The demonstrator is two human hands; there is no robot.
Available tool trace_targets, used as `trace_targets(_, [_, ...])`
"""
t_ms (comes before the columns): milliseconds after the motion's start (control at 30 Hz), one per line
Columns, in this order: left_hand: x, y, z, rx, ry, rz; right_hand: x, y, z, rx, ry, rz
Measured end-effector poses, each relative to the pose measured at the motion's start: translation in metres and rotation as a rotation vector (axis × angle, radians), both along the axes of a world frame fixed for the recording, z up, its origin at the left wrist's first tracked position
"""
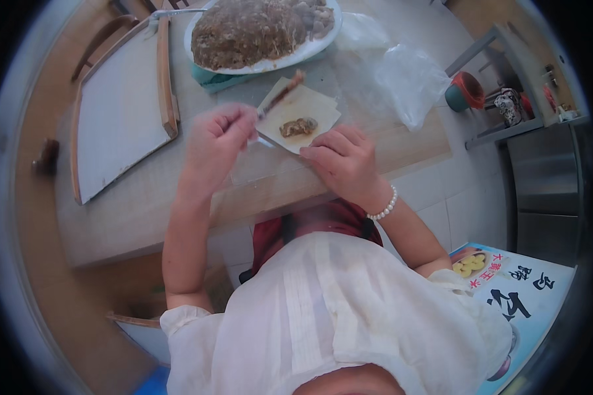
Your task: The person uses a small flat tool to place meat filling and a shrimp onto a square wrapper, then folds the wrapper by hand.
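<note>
My left hand point(222, 131) grips a slim utensil point(279, 100) whose far end is coated with brown filling; motion blur hides its exact kind. Under that end lies a small stack of pale square wrappers point(323, 101). A short lump of brown filling point(298, 127) rests on the top one. At the stack's near right corner, my right hand point(343, 155), with a beaded bracelet at the wrist, pinches the wrapper edge between thumb and fingers. Beyond both hands, a large white bowl point(337, 29) is heaped with brown minced filling point(257, 37).
A wood-framed white tray point(123, 98) lies left on the table point(262, 190). Clear plastic bags point(410, 84) spread over the right side. Past the table stand a bin with a red liner point(467, 91), a metal cabinet point(543, 182) and a printed board point(538, 296).
</note>
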State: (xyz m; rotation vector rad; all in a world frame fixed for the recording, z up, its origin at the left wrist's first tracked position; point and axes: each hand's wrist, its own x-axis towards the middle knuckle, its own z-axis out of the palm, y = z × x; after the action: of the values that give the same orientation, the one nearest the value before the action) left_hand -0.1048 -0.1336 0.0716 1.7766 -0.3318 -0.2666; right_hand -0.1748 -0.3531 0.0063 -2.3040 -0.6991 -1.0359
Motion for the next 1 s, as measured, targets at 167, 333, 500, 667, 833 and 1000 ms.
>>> trace_targets(167, [0.037,-0.028,0.013,0.473,-1.108,0.342,0.001,-0.001,0.001,0.022,0.023,-0.005])
trace_targets(333, [0.026,-0.022,0.012,0.689,-1.161,0.418,-0.001,-0.001,0.001,0.038,0.036,-0.002])
trace_targets(500, [0.024,-0.024,-0.003,0.610,-1.061,0.373,0.000,-0.001,0.001,0.049,0.048,0.007])
trace_targets(667, [0.041,-0.013,0.004,0.613,-1.126,0.428,0.003,0.000,0.000,0.049,0.031,0.004])
trace_targets(833, [0.029,-0.034,-0.001,0.548,-1.121,0.343,0.002,0.000,0.001,0.057,0.036,0.010])
trace_targets(1000, [0.040,-0.032,-0.001,0.681,-1.226,0.426,0.004,0.001,0.001,0.061,0.024,0.004])
